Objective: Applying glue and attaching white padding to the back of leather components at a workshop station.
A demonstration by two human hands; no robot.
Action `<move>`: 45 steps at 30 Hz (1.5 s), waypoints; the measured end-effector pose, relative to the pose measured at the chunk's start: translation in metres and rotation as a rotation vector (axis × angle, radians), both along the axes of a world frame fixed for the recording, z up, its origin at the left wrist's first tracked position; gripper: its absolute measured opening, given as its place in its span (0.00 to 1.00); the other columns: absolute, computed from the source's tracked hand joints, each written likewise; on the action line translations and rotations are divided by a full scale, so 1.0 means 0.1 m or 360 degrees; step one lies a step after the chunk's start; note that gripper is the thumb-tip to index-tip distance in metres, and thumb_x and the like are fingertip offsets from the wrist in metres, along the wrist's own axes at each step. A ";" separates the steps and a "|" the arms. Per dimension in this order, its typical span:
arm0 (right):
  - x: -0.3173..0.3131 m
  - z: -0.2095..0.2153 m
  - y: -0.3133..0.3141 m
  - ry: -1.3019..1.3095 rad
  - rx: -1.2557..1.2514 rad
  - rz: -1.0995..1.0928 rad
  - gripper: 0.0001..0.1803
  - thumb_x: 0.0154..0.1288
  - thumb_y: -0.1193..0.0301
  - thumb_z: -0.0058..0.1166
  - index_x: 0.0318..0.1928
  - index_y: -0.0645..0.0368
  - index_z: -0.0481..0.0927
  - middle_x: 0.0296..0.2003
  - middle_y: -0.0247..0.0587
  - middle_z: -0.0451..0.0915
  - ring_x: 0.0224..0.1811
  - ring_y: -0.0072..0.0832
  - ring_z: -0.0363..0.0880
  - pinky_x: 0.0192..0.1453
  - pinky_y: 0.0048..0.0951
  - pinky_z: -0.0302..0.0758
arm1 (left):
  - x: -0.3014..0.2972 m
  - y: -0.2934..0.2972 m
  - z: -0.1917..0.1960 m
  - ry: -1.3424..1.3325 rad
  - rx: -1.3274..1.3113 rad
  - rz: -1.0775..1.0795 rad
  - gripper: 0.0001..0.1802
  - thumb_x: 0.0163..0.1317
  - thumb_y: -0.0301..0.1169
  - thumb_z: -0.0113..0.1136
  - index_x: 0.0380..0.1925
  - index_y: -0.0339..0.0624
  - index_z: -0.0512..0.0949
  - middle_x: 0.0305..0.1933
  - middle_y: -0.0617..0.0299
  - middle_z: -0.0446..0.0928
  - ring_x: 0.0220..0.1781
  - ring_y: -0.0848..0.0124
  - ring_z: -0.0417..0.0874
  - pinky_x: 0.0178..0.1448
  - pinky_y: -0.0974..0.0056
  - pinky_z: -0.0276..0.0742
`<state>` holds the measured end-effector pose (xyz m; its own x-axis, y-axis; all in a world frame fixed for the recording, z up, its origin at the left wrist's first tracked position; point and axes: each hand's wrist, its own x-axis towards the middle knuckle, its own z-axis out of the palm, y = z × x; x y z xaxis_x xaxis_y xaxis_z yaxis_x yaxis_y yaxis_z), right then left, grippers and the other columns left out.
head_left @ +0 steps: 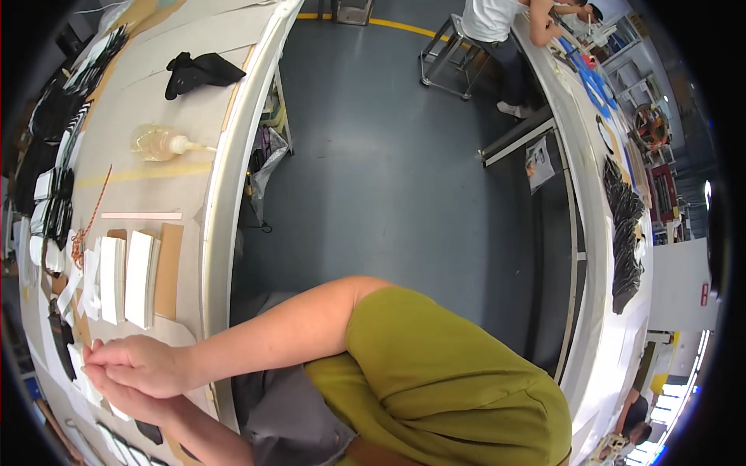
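Hands, two, bare, brought together over the table (256, 35). Right hand (144, 363): one, fingers bent and tips gathered. Left hand (128, 398): one, lying against it on the near-body underside, partly covered by it. Grip: the fingertips are closed in together; whether anything is pinched between them I cannot tell. White piece (77, 359): one, right at the fingertips, its far edge showing past them and partly hidden by the hands.

Just up the table from the grip: white stacks (126, 279), two, side by side, lying lengthwise. Brown card (169, 268): one, beside the stack nearer the table edge. White strips (89, 283): several, loose, on the other side of the stacks; overlap prevents a count.

Beyond the stacks, farther from the grip: pale strip (141, 216), one, lying crosswise. Red cord (96, 210): one, loosely strung out. Bottle (159, 144): one, clear, on its side, yellowish contents, nozzle toward the table edge. Black cloth (203, 74): one, crumpled, farthest of these.

Across the aisle, well apart from the grip: black plastic (622, 233), one crumpled length on the second table (584, 365). Stool (452, 58): one, metal-legged, beside a person in a white top (491, 19).
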<state>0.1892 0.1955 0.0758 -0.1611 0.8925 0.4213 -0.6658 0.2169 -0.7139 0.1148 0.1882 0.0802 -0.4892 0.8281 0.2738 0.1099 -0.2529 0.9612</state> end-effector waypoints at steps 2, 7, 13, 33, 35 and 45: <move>-0.07 -0.04 -0.12 -0.0380 0.0157 -0.0218 0.14 0.71 0.68 0.47 0.47 0.60 0.83 0.36 0.49 0.83 0.43 0.46 0.82 0.52 0.41 0.77 | -0.09 -0.08 -0.02 -0.0046 0.0052 0.0079 0.26 0.81 0.45 0.34 0.57 0.32 0.72 0.50 0.54 0.77 0.53 0.64 0.78 0.60 0.59 0.73; -0.17 0.02 -0.52 -0.0479 0.0418 -0.0112 0.24 0.71 0.68 0.44 0.65 0.55 0.74 0.46 0.44 0.80 0.45 0.49 0.79 0.55 0.43 0.75 | -1.11 -0.25 -0.22 -0.0570 0.0322 -0.0984 0.22 0.81 0.45 0.36 0.46 0.38 0.73 0.36 0.62 0.72 0.37 0.70 0.72 0.43 0.65 0.70; -0.37 0.06 -0.76 -0.0572 0.0640 -0.0181 0.22 0.69 0.67 0.47 0.61 0.59 0.78 0.42 0.45 0.81 0.40 0.46 0.81 0.50 0.43 0.77 | -1.15 -0.53 -0.06 -0.0896 0.0418 -0.0470 0.18 0.80 0.44 0.43 0.35 0.44 0.69 0.23 0.70 0.57 0.23 0.77 0.53 0.29 0.70 0.54; 0.15 0.15 0.08 0.0054 -0.0177 0.0708 0.31 0.79 0.74 0.37 0.77 0.65 0.49 0.74 0.50 0.60 0.72 0.40 0.65 0.71 0.39 0.66 | 0.51 -0.35 0.09 -0.0794 -0.0165 -0.0319 0.28 0.79 0.50 0.37 0.61 0.38 0.69 0.49 0.53 0.79 0.44 0.64 0.83 0.51 0.59 0.82; 0.19 0.11 0.14 -0.0104 0.0033 0.0567 0.30 0.79 0.74 0.36 0.77 0.67 0.48 0.74 0.51 0.59 0.75 0.40 0.63 0.72 0.38 0.67 | 0.36 -0.26 0.04 -0.0833 -0.0124 -0.0394 0.24 0.79 0.47 0.40 0.56 0.37 0.72 0.46 0.54 0.80 0.45 0.64 0.84 0.51 0.59 0.82; 1.25 -0.09 1.23 -0.1261 -0.0340 -0.0295 0.05 0.68 0.76 0.57 0.41 0.62 0.85 0.25 0.32 0.82 0.26 0.18 0.80 0.33 0.20 0.77 | -0.74 0.28 0.17 -0.0657 0.0079 -0.0024 0.15 0.80 0.38 0.45 0.40 0.39 0.75 0.26 0.67 0.73 0.30 0.72 0.75 0.41 0.65 0.74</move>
<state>0.3144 0.3184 0.0673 -0.1809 0.9814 0.0645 0.0830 0.0806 -0.9933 0.0407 0.2166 0.0970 -0.5542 0.8267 0.0970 -0.2861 -0.2986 0.9105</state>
